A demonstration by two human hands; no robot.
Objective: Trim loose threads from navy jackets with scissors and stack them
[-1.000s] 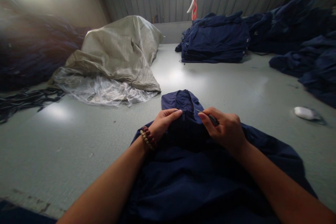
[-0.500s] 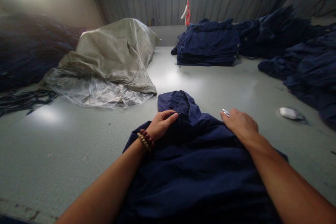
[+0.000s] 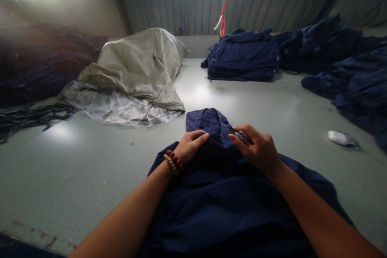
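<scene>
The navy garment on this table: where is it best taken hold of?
Take the navy garment by its raised, bunched top end, probably from above: it stands up narrow beyond the left hand and the right hand, which holds a small dark tool, while the rest lies spread on the table.

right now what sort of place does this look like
Probably a garment workshop. Stacks of navy clothing lie on a long pale worktable, and the right hand pinches what look like small scissors over a navy garment.
</scene>
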